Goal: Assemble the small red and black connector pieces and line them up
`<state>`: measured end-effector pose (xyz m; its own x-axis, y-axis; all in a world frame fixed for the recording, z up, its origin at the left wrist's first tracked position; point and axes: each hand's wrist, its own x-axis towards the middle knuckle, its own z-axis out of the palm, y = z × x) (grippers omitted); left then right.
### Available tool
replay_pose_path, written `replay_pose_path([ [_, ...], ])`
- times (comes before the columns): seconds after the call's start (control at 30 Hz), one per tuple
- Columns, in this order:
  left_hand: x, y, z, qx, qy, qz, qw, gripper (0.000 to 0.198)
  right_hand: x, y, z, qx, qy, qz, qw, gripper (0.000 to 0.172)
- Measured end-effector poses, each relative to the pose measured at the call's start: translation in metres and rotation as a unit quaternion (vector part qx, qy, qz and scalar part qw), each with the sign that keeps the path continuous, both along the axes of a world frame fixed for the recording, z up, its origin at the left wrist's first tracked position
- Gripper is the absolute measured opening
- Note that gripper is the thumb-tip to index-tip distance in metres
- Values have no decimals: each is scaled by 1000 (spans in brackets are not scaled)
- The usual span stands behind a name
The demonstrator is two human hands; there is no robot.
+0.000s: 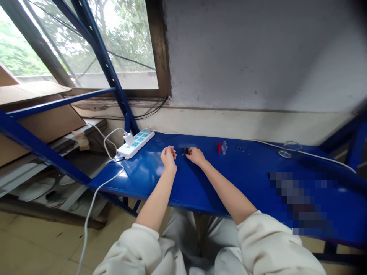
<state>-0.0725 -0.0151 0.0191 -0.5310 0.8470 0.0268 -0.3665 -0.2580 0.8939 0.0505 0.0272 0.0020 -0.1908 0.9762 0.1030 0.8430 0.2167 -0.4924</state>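
Two small black cylinders stand upright on the blue tabletop, side by side between my hands. My right hand (195, 156) has its fingers closed at the right black cylinder (187, 150), touching it. Just left of the other black cylinder (182, 151) is my left hand (169, 156), raised a little, with its fingers curled together; whether anything small is inside them is hidden. To the right of my right hand stands a red item (219, 148), with small clear pieces (224, 148) beside it.
A white power strip (137, 143) with a plug and cable lies at the table's left end. More tiny clear pieces (240, 148) and a clear round item (284, 153) sit rightward. A blurred dark object (299, 202) lies front right. Blue frame posts flank the table (160, 183).
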Motion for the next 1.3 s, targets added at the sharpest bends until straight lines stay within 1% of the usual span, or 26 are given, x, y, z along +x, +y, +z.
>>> replay_pose_path([
  [0.2,1,0,0,-2,2,1,1000,21,0,-1,2,-5,-13,1,1000,17],
  [0.33,-1,1,1,-14,15,0,1000,23,3,-9,10,10,-39,6,999,27],
  [0.4,-1,-1,2,-18,54,14,998,25,11,-16,17,38,-41,6,998,29],
  [0.43,0,-4,3,-9,97,28,995,25,17,-21,21,55,-33,8,998,26],
  [0.47,3,-8,4,9,159,41,986,25,26,-25,24,74,-21,13,997,19],
  [0.5,7,-14,4,38,237,48,970,26,36,-29,27,96,-8,22,995,15],
  [0.53,14,-21,5,76,330,42,940,25,47,-33,29,112,4,22,994,15],
  [0.57,22,-28,5,117,418,7,901,25,60,-36,30,114,10,8,993,15],
  [0.6,32,-34,6,153,499,-49,851,26,73,-39,31,102,11,-13,995,14],
  [0.67,56,-43,7,199,629,-165,733,27,98,-42,30,53,5,-47,997,13],
  [0.7,68,-44,9,207,665,-193,691,27,110,-43,29,35,2,-67,997,13],
  [0.73,80,-43,10,202,688,-204,667,31,120,-44,28,26,1,-98,995,13],
  [0.77,91,-39,11,187,704,-200,656,37,127,-44,27,23,-3,-134,991,15],
  [0.83,109,-28,12,137,724,-179,652,50,137,-43,25,35,-14,-206,978,19],
  [0.9,123,-15,10,96,736,-169,649,57,141,-42,22,48,-33,-254,965,22],
  [1.0,137,1,4,73,751,-171,634,59,140,-41,15,48,-65,-267,960,25],
  [1.1,144,11,-3,70,769,-180,609,51,139,-40,8,48,-84,-256,962,28],
  [1.17,145,15,-6,80,775,-173,603,41,138,-38,4,49,-88,-253,962,30],
  [1.23,145,20,-8,93,771,-158,610,32,138,-37,2,49,-88,-255,962,32],
  [1.3,141,22,-8,100,759,-151,626,23,138,-36,0,47,-85,-259,961,32],
])
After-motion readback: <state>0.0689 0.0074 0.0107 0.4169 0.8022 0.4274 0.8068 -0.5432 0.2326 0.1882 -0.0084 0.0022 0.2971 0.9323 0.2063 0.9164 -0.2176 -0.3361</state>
